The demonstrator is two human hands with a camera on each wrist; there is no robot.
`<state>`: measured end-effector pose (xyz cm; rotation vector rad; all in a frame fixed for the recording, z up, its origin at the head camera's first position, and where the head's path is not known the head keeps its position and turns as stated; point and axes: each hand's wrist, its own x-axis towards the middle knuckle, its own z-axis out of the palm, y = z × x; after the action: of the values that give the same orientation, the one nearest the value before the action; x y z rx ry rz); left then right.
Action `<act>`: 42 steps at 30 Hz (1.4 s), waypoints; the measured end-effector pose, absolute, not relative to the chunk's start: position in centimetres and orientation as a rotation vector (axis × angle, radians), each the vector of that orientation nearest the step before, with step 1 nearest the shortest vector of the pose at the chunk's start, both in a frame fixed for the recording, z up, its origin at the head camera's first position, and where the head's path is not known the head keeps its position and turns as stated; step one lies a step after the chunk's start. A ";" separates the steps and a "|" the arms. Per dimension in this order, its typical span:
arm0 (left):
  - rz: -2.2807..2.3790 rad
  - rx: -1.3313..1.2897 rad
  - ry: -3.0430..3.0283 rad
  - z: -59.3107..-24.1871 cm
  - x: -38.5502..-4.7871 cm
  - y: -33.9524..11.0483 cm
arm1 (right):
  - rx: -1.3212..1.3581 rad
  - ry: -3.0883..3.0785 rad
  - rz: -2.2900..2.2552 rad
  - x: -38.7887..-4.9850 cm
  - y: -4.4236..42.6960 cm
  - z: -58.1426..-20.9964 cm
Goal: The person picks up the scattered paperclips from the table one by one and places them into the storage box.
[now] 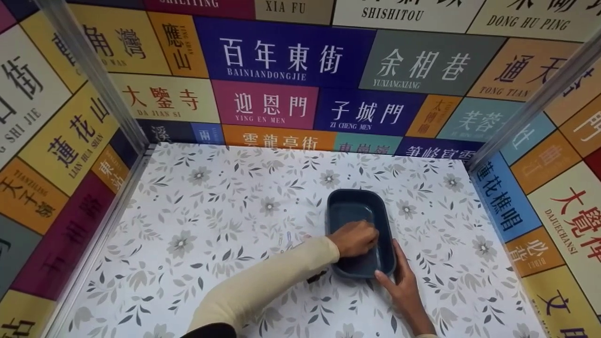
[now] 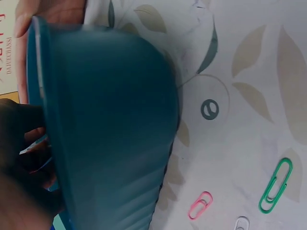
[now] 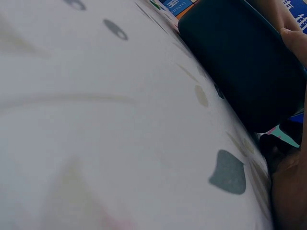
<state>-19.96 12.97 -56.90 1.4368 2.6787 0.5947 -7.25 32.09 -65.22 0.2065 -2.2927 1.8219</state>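
Note:
A dark blue-green rectangular container stands upright on the patterned table. My left hand reaches over its left rim, with curled fingers inside it. Whether those fingers pinch something small is hidden. From the front right, my right hand grips the container, thumb at the near rim and fingers along the outer right wall. Left of the container lie paper clips: a green paper clip, a pink paper clip and a whitish paper clip. The right wrist view shows the container's dark outer wall.
A floral sheet covers the tabletop. Panels with colourful street-name signs enclose the back and both sides, with clear posts at the corners. My left sleeve crosses above the table. A small dark object shows below that sleeve, mostly hidden.

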 end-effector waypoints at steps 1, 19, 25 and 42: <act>0.596 1.438 2.681 -57.0 -19.9 13.0 | 0.204 -2.296 1.820 -7.2 32.1 -65.2; 0.537 1.444 2.723 -61.6 -21.0 14.0 | 0.222 -2.283 1.822 -7.3 32.2 -65.3; 0.590 1.421 2.710 -58.6 -19.8 13.1 | 0.203 -2.297 1.834 -7.2 32.1 -65.1; 0.912 1.352 2.717 -54.7 -18.2 10.9 | 0.217 -2.283 1.811 -7.2 32.2 -65.3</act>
<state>-18.22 10.89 -54.72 1.3522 2.7170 0.9118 -7.23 32.16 -65.30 0.2173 -2.2834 1.8115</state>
